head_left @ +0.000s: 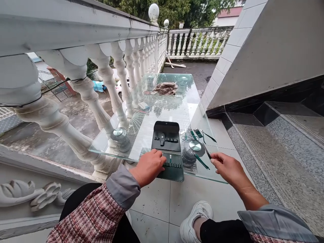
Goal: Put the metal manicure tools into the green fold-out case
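Observation:
An open dark green tool case (167,148) lies near the front edge of a glass table (167,104). My left hand (148,167) rests on the case's lower left part, fingers curled down on it. My right hand (226,165) hovers by the table's front right corner, fingers pinched on a thin dark tool (207,152) whose tip points up and left. A green-handled tool (199,160) lies just left of it. Small scissors (186,136), a nail file (198,132) and pincers (208,135) lie to the right of the case.
A white stone balustrade (101,74) runs along the left of the table. A crumpled cloth (165,88) and small packets sit at the far end. Tiled steps (278,135) rise on the right. My white shoe (196,217) is on the floor tiles below.

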`<state>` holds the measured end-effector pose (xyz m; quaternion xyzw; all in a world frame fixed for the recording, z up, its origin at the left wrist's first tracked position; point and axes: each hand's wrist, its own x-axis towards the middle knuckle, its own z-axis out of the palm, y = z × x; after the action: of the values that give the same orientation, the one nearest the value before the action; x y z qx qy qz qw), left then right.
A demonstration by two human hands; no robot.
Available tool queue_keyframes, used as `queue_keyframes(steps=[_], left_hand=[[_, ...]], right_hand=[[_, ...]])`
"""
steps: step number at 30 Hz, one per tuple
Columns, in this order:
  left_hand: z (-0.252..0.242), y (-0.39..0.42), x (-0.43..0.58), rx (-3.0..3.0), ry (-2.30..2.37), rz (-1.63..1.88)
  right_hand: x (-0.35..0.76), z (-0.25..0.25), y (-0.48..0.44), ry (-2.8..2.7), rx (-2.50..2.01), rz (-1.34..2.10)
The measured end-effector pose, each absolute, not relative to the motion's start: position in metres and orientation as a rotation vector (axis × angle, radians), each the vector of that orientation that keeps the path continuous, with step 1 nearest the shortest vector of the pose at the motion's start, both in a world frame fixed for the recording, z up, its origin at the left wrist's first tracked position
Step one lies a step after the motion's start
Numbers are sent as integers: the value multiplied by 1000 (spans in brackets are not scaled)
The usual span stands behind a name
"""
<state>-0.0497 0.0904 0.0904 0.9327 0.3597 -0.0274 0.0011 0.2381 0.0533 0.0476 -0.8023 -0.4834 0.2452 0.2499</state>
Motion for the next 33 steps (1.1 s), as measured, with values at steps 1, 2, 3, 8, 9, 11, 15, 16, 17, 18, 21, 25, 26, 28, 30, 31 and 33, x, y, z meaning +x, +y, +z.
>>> queue_keyframes(steps=[1, 2, 3, 8, 9, 11, 15, 16, 17, 18, 21, 25, 26, 28, 30, 31, 33], left_hand=[[90, 91, -50, 2912, 1127, -72], [90, 91, -50, 2888, 1125, -48], [90, 92, -49, 2859, 1122, -11], [94, 92, -44, 2701, 1120, 232], [94, 91, -43, 2680, 1119, 256], [95, 90, -39, 2649, 1110, 281], [95, 89, -36, 2596, 1092, 305], [95, 89, -36, 2581, 1087, 314], [95, 89, -37, 2563, 1083, 324], [95, 89, -37, 2542, 1081, 334], [96, 88, -38, 2479, 1075, 344], [96, 87, -38, 2428, 1086, 322], [96, 88, -38, 2421, 1091, 317], [96, 88, -37, 2414, 1088, 312], [96, 90, -38, 2405, 1084, 322], [97, 91, -38, 2400, 1086, 334], [98, 93, -40, 2397, 1109, 370]], right_hand=[[233, 49, 53, -1214, -2079, 778], [227, 50, 52, -1152, -1973, 877], [220, 53, 51, -1119, -1872, 963], [177, 65, 49, -1093, -1552, 1302], [169, 68, 50, -1088, -1512, 1345], [154, 71, 51, -1087, -1438, 1427], [136, 75, 55, -1104, -1322, 1542], [133, 76, 56, -1101, -1304, 1558], [131, 77, 56, -1094, -1291, 1569], [130, 77, 57, -1084, -1282, 1580], [129, 78, 57, -1063, -1269, 1616], [129, 77, 55, -1058, -1260, 1650], [130, 76, 55, -1061, -1258, 1655], [131, 75, 55, -1061, -1259, 1639], [135, 76, 55, -1044, -1272, 1576], [138, 78, 56, -1029, -1285, 1530], [144, 80, 55, -1003, -1324, 1445]])
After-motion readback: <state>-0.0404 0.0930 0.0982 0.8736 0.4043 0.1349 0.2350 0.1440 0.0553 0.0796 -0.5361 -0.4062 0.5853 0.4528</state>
